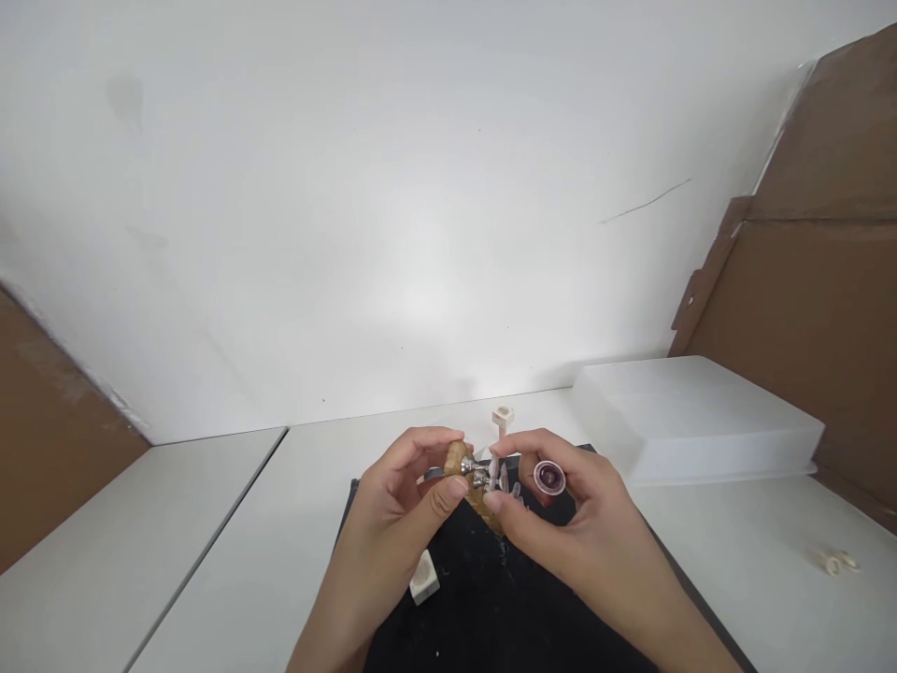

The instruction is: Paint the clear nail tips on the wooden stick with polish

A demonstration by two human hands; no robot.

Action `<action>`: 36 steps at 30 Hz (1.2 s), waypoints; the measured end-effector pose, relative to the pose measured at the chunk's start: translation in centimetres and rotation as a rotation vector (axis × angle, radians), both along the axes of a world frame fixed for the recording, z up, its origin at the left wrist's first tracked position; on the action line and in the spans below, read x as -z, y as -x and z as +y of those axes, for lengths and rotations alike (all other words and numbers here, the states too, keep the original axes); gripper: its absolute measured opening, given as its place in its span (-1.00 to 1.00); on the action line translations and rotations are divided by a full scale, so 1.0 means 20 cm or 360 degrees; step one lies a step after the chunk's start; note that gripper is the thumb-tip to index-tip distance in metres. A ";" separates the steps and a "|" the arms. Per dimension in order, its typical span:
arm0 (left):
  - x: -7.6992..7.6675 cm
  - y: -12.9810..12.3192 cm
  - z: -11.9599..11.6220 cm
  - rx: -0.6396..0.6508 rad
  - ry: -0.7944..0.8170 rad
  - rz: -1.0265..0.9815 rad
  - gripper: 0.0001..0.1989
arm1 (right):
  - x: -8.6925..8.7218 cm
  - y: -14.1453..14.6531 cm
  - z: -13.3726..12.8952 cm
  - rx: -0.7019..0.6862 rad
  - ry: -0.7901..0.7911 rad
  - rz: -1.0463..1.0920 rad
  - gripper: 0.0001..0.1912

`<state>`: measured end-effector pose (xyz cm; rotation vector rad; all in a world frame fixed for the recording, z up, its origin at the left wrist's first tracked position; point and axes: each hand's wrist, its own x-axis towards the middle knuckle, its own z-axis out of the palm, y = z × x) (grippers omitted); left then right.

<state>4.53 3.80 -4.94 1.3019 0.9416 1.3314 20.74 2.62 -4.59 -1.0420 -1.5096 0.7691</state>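
Wooden-handled tool (468, 475) with metal tip sat pinched between left hand (399, 523) and right hand (567, 523) over black mat (491, 608), mat's near edge cut off, bare white table (231, 523) leftward, white box (690, 421) close right, tip detail blurred

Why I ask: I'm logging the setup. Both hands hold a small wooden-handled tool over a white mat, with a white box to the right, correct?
Not quite: the mat is black, as the head view shows. Both the left hand and right hand do hold the tool, with the white box at right.
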 end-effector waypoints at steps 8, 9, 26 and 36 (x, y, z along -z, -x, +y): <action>-0.01 0.01 0.01 0.0090 0.0036 -0.0038 -0.83 | 0.00 -0.01 -0.01 -0.0018 0.0060 0.0073 -0.86; -0.01 0.01 0.01 0.0121 0.0038 -0.0032 -0.83 | 0.00 -0.01 -0.01 -0.0038 0.0073 0.0063 -0.85; -0.01 0.04 0.03 0.0394 0.0465 -0.0574 -0.79 | -0.02 -0.20 -0.07 0.0172 0.0212 0.0014 -0.73; -0.06 0.04 0.01 0.0464 0.0579 -0.0699 -0.76 | -0.05 -0.24 -0.08 0.0096 0.0144 0.0245 -0.48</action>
